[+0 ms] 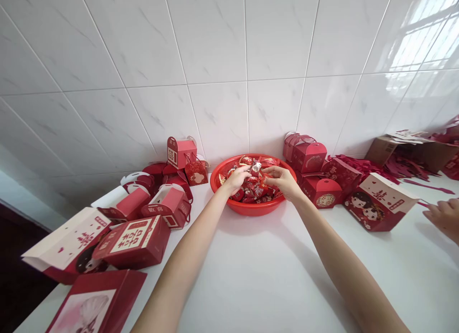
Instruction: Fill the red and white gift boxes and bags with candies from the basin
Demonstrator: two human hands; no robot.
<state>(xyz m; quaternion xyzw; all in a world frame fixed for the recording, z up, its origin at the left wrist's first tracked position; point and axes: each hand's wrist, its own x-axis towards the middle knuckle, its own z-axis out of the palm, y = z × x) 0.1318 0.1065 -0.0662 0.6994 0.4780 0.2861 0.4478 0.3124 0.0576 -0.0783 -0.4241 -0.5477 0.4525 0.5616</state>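
A round red plastic basket (251,209) stands on the white table near the tiled wall, filled with small red wrapped pieces (255,189). Both hands reach into it. My left hand (238,178) is over the left part of the heap, its fingers bent together beside a white-and-red wrapped piece (256,168); what they hold, if anything, is too small to tell. My right hand (281,180) is over the right part, thumb and fingers closed on a small red wrapped piece (267,177).
Red gift boxes (131,242) crowd the table's left side. More red boxes (310,156) stand right of the basket, by a printed red-and-white box (380,201). At the far right are an open carton (380,150), red strips and another person's hand (444,218).
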